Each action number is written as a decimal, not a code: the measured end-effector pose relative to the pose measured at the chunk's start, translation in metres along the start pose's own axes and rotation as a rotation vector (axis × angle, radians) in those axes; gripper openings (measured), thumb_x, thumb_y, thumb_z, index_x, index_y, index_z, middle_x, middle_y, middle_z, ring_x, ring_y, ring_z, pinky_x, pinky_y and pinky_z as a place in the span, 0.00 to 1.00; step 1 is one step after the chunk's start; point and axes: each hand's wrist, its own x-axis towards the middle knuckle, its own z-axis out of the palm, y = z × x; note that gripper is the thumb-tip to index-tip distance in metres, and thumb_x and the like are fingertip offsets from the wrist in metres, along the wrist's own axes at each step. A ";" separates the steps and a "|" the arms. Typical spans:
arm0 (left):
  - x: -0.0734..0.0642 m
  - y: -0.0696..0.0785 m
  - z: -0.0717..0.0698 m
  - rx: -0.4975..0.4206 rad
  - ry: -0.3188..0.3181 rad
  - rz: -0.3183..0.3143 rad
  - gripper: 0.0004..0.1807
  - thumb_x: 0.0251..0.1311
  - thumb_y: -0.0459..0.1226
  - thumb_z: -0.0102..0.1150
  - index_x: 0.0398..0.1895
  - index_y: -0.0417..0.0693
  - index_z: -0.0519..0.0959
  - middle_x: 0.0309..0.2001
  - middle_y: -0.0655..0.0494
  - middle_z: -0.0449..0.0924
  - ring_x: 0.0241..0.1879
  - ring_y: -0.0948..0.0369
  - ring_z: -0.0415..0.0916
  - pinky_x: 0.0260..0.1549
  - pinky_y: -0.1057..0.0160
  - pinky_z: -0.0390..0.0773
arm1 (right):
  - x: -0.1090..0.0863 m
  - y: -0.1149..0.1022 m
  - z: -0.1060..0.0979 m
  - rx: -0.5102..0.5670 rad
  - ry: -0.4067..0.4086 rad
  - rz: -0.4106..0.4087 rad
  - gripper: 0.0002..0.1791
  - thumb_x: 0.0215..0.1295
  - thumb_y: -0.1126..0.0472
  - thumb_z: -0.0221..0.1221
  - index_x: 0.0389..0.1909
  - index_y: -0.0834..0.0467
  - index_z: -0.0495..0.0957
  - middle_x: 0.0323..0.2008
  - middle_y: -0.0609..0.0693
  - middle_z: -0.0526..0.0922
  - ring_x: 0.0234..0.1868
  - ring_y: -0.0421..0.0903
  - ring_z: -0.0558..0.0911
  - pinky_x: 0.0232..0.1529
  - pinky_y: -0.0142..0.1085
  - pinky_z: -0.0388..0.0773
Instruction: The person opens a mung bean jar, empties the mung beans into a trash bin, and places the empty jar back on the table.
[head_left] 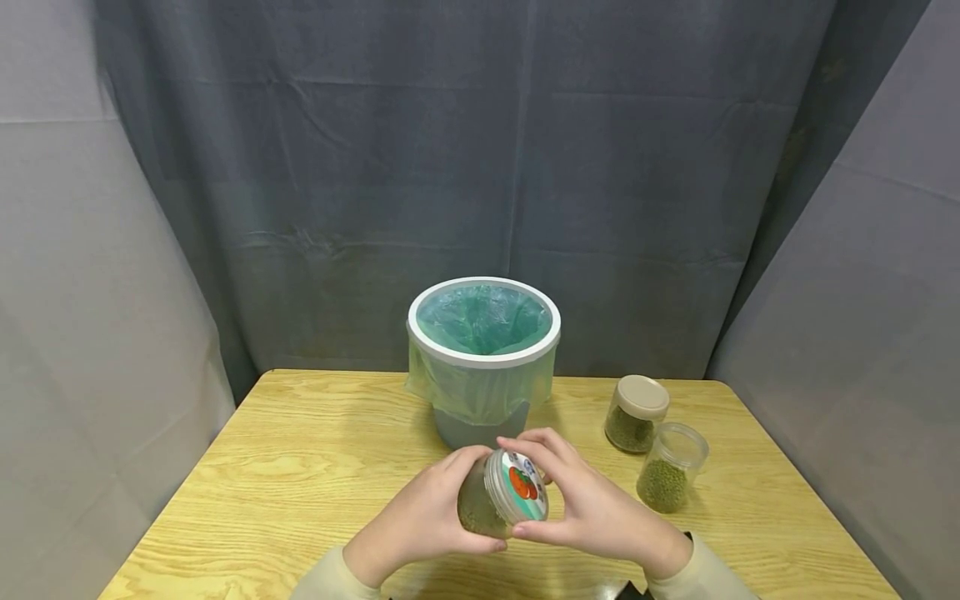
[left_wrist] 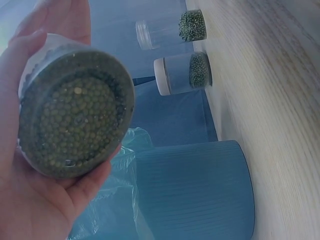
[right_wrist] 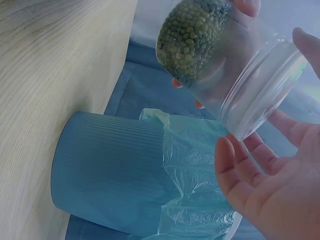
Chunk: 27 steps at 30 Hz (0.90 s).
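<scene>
Clearly, head view shows lid label (head_left: 522, 483); left wrist, jar base (left_wrist: 77, 117).

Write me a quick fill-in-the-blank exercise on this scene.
The left hand holds a jar by its body; the right hand is at its ____.
The rim of the bin is ____.
On the table stand ____ other jars.
The beans are ____.
Missing words: lid; white; two; green.
</scene>
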 end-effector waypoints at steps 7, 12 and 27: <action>0.000 0.000 0.000 -0.015 0.001 0.013 0.50 0.46 0.56 0.81 0.70 0.53 0.66 0.60 0.64 0.77 0.56 0.66 0.78 0.55 0.61 0.82 | -0.001 0.000 -0.001 -0.006 0.015 -0.021 0.47 0.59 0.43 0.74 0.77 0.44 0.63 0.67 0.40 0.67 0.64 0.41 0.74 0.58 0.43 0.82; 0.000 -0.001 0.000 -0.023 -0.006 0.018 0.50 0.47 0.57 0.81 0.70 0.53 0.66 0.60 0.64 0.77 0.55 0.66 0.78 0.55 0.61 0.82 | -0.002 0.000 -0.002 0.000 0.004 -0.017 0.47 0.59 0.43 0.74 0.77 0.45 0.64 0.67 0.41 0.66 0.64 0.41 0.74 0.57 0.42 0.82; -0.003 -0.003 -0.001 -0.041 0.012 -0.034 0.50 0.45 0.57 0.81 0.69 0.52 0.66 0.59 0.62 0.77 0.54 0.65 0.78 0.53 0.60 0.82 | -0.004 0.005 -0.017 -0.005 0.070 -0.016 0.47 0.59 0.49 0.75 0.77 0.42 0.62 0.66 0.42 0.68 0.59 0.40 0.74 0.54 0.39 0.81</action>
